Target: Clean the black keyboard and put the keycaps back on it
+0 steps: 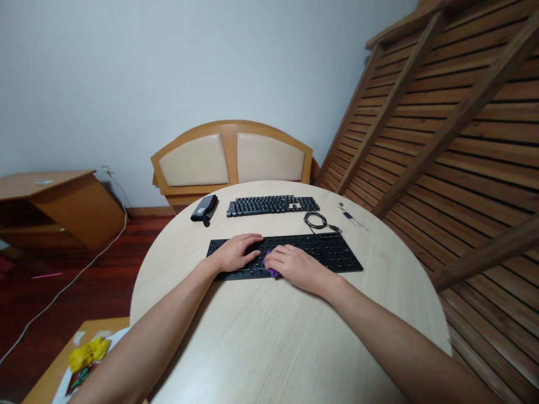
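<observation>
A black keyboard base (332, 253), its keycaps off, lies flat on the round pale table (252, 331). On its left part rests my left hand (236, 252), fingers stretched and thumb apart, holding nothing. My right hand (297, 266) presses a bunched purple cloth (272, 272) against the middle of the keyboard base; the fingers cover most of the cloth. Behind, the loose black keycaps (269, 205) are laid out in keyboard order, with a pale gap toward the right. The keyboard's coiled black cable (315, 220) lies between the two.
A dark folded pouch (204, 208) sits at the table's back left. Toward the back right lies a slim tool (351, 216) with a clear part. A wooden headboard (231, 151) stands behind, and a slatted wooden frame (455, 129) leans along the right. Yellow gloves (89, 353) lie lower left.
</observation>
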### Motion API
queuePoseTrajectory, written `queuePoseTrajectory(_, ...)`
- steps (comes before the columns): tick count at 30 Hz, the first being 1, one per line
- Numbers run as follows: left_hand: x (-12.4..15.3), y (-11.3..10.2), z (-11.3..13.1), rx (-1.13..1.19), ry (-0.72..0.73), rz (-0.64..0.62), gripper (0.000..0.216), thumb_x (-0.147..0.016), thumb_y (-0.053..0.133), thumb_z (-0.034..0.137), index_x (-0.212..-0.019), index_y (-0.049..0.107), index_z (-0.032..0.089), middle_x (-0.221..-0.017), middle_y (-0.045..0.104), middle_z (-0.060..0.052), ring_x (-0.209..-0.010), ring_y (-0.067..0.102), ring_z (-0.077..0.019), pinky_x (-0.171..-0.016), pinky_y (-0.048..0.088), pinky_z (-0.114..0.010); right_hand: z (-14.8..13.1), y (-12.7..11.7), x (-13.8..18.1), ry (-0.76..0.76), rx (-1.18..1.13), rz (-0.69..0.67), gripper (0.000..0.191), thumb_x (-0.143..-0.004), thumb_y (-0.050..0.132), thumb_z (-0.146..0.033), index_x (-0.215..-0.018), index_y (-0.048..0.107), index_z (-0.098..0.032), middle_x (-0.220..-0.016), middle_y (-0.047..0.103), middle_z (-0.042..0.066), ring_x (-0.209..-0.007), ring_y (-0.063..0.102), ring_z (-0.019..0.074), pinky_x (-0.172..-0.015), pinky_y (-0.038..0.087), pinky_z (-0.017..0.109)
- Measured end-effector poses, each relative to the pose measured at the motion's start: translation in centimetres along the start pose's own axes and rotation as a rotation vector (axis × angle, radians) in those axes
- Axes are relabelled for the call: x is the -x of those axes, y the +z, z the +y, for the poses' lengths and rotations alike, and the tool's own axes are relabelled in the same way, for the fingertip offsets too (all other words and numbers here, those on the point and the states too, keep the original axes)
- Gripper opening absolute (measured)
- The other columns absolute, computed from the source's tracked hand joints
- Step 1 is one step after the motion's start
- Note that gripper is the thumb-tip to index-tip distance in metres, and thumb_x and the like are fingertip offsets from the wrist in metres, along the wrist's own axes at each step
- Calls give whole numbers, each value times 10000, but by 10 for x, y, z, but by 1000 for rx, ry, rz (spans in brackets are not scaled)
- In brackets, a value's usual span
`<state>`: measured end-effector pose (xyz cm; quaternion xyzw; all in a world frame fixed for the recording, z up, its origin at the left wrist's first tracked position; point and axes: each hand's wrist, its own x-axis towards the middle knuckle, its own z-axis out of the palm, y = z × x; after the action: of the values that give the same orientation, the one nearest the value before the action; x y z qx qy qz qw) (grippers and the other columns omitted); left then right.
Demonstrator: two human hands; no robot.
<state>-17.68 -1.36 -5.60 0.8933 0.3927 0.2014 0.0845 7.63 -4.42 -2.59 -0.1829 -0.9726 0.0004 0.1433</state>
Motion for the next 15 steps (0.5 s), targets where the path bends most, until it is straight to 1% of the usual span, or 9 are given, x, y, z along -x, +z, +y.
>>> queuePoseTrajectory(3, 0, -1, 1, 1, 0, -9, 420, -1003, 523, 372, -1367, 577, 169, -1434, 597, -134, -1311, 580, -257, -1145, 439, -426, 0, -13, 8, 0, -132, -7, 167, -931, 572, -61, -970, 663, -195, -989, 725, 32, -954, 622, 184, -863, 450, 325)
queuePoseTrajectory(5, 0, -1, 1, 3, 2, -11, 427, -1006, 523, 377, -1371, 576, 162, -1435, 595, -137, -1314, 577, -257, -1151, 433, -421, 3, -18, 16, 74, -150, 72, 179, -916, 570, -65, -989, 665, -197, -1005, 724, 43, -953, 629, 195, -885, 460, 342)
queuePoseTrajectory(7, 0, -1, 0, 6, 3, -12, 429, -1013, 513, 386, -1377, 573, 166, -1443, 590, -131, -1326, 568, -252, -1160, 423, -420, 8, -19, 22, 169, -125, 184, 211, -899, 563, -56, -1021, 668, -193, -1036, 721, 65, -983, 632, 218, -906, 475, 373)
queuePoseTrajectory(9, 0, 0, -1, 9, 0, -18, 414, -1033, 469, 379, -1383, 570, 184, -1456, 583, -114, -1335, 562, -242, -1164, 419, -428, 14, -16, 26, 250, -110, 281, 263, -872, 560, -30, -1048, 667, -193, -1064, 716, 78, -1015, 634, 233, -927, 489, 397)
queuePoseTrajectory(11, -1, 1, -3, 17, -4, -26, 400, -1049, 412, 341, -1390, 568, 201, -1467, 577, -95, -1341, 559, -229, -1165, 418, -435, 16, -11, 25, 294, -111, 336, 313, -849, 563, -6, -1077, 664, -195, -1092, 711, 81, -1039, 635, 237, -944, 498, 406)
queuePoseTrajectory(13, -1, 1, -5, 32, -4, -33, 405, -1042, 378, 274, -1394, 568, 210, -1475, 573, -78, -1349, 554, -215, -1169, 417, -436, 14, -4, 20, 301, -105, 340, 335, -844, 580, 3, -1102, 663, -194, -1113, 710, 81, -1043, 635, 237, -946, 500, 405)
queuePoseTrajectory(15, 0, -1, -7, 48, -7, -43, 429, -1018, 367, 218, -1393, 574, 206, -1480, 569, -69, -1363, 542, -207, -1179, 410, -432, 9, 2, 14, 278, -88, 295, 320, -856, 612, -12, -1115, 663, -192, -1133, 711, 81, -1048, 633, 239, -929, 493, 400)
